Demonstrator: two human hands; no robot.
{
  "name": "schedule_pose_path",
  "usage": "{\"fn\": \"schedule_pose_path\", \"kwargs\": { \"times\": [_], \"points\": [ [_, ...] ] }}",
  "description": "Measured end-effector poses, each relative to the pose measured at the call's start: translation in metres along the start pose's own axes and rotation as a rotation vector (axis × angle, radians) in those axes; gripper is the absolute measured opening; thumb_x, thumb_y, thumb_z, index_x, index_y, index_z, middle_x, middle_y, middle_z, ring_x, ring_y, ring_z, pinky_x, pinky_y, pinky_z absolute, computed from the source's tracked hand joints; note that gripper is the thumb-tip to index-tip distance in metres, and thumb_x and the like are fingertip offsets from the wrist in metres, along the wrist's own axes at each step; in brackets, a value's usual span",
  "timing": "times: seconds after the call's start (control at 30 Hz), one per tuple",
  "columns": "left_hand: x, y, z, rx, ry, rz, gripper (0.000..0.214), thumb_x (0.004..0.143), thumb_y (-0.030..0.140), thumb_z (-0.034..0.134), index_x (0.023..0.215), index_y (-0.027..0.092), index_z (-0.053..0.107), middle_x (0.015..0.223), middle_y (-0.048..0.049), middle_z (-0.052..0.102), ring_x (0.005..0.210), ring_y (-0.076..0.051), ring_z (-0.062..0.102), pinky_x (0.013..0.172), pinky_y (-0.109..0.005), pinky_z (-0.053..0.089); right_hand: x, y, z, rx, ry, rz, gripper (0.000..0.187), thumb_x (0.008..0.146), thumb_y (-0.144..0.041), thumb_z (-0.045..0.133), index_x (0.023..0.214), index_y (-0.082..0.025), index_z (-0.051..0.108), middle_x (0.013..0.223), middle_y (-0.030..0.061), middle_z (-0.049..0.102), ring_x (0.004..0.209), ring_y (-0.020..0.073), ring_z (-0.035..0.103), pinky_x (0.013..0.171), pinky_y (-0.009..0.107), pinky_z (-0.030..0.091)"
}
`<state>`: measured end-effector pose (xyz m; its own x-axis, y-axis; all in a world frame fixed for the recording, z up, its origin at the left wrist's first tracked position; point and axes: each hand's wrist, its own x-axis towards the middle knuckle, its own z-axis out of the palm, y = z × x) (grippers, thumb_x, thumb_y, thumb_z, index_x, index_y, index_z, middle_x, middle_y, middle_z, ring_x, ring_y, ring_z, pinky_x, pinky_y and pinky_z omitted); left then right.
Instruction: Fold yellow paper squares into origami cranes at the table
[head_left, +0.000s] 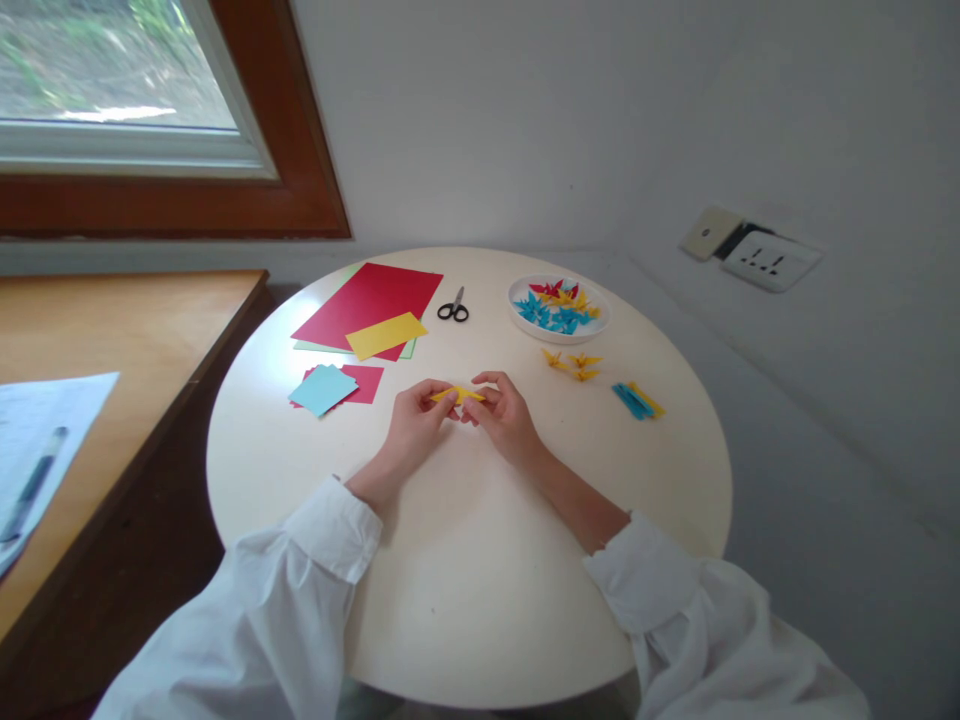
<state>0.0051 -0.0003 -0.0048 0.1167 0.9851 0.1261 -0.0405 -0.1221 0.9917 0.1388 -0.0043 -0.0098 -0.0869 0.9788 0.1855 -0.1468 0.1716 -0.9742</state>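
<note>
A small folded yellow paper piece is pinched between both of my hands above the middle of a round cream table. My left hand grips its left end with closed fingers. My right hand grips its right end, fingers curled. Three finished yellow paper cranes lie to the right of my hands. Folded blue and yellow strips lie further right.
A white dish holds several blue, red and yellow cranes. Black scissors lie at the back. Red, yellow and green sheets and small blue and red squares lie at the left. A wooden desk with paper stands left.
</note>
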Motion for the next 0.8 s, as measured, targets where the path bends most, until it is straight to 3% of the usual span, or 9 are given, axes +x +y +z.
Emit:
{"fn": "schedule_pose_path", "kwargs": {
  "times": [0.1,0.23,0.57,0.8],
  "points": [
    [0.0,0.001,0.0,0.032,0.03,-0.002,0.018,0.071,0.031,0.061,0.075,0.013,0.062,0.069,-0.0036,0.062,0.061,-0.014,0.059,0.06,-0.029,0.048,0.001,0.001,-0.002,-0.13,0.02,-0.001,0.027,0.071,-0.045,0.058,0.077,-0.02,0.049,0.054,-0.0054,0.054,0.049,0.0097,0.053,0.051,0.023,0.043],
    [0.0,0.003,0.001,0.007,0.016,-0.017,0.018,0.07,0.031,0.062,0.073,0.013,0.062,0.071,-0.0031,0.062,0.062,-0.013,0.058,0.062,-0.027,0.047,0.0,0.001,-0.004,-0.286,0.005,-0.049,0.029,0.076,-0.042,0.052,0.059,-0.019,0.049,0.051,-0.0035,0.051,0.048,0.0093,0.05,0.05,0.023,0.041],
    [-0.005,0.013,0.003,-0.252,-0.142,-0.13,0.023,0.066,0.026,0.069,0.082,0.011,0.062,0.073,-0.0038,0.062,0.067,-0.013,0.057,0.068,-0.03,0.046,-0.002,-0.004,-0.007,-0.312,0.038,-0.099,0.027,0.079,-0.038,0.049,0.06,-0.018,0.053,0.053,-0.0023,0.052,0.05,0.0102,0.049,0.051,0.023,0.039],
    [-0.004,0.013,0.003,-0.331,-0.136,-0.161,0.013,0.067,0.02,0.066,0.075,0.011,0.062,0.071,-0.0038,0.061,0.067,-0.013,0.057,0.068,-0.028,0.045,-0.001,-0.001,-0.006,-0.311,0.03,-0.095,0.025,0.077,-0.035,0.051,0.059,-0.018,0.054,0.053,-0.0021,0.054,0.051,0.0101,0.05,0.053,0.023,0.039]
  ]
}}
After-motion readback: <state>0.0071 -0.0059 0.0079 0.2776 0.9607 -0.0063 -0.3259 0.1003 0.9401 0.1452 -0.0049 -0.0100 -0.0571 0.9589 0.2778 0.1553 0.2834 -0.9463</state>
